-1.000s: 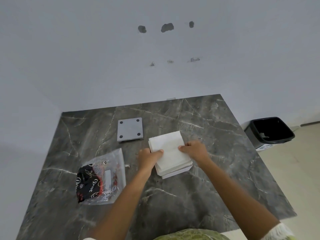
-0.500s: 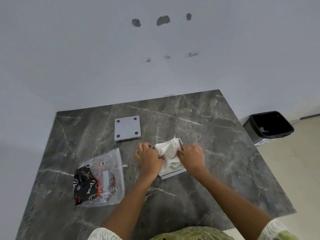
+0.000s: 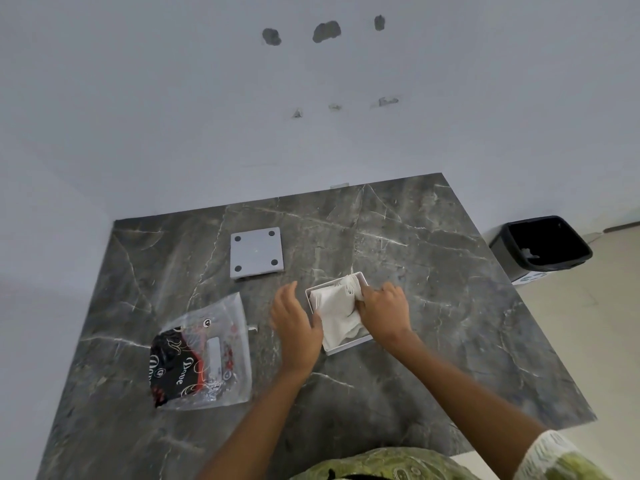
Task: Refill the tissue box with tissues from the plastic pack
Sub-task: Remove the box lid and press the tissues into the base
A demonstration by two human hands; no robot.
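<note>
Two hands over one dark marble table (image 3: pixel 450 306). One white tissue box (image 3: pixel 348 347) sits near the middle of the table, open at the top, and one bundle of white tissues (image 3: pixel 337 308) is inside it, crumpled, its folded edges bunched at the far right corner of the box. The right hand (image 3: pixel 384 311) is down on the right side of that bundle, fingers curled and pressing on the tissues; whether it is pinching them or only pushing, I cannot tell. The left hand (image 3: pixel 294 323) is at the left wall of the box, fingers loosely spread, holding nothing, thumb side touching the box's left rim.

One plastic pack (image 3: pixel 204 355) lies flat to the near left, well apart from the box, clear with a black and red printed panel; white script on it reads something like "Dove", the rest too small to read. One grey square plate (image 3: pixel 257 252) lies on the far side of the table, four dark dots at its corners, one per corner. One small pale scrap (image 3: pixel 252 328) lies between pack and left hand.

One black bin (image 3: pixel 543 247) stands on the floor to the far right, something pale inside it. On the wall (image 3: pixel 138 98), three dark patches in a row, three smaller marks below them.
</note>
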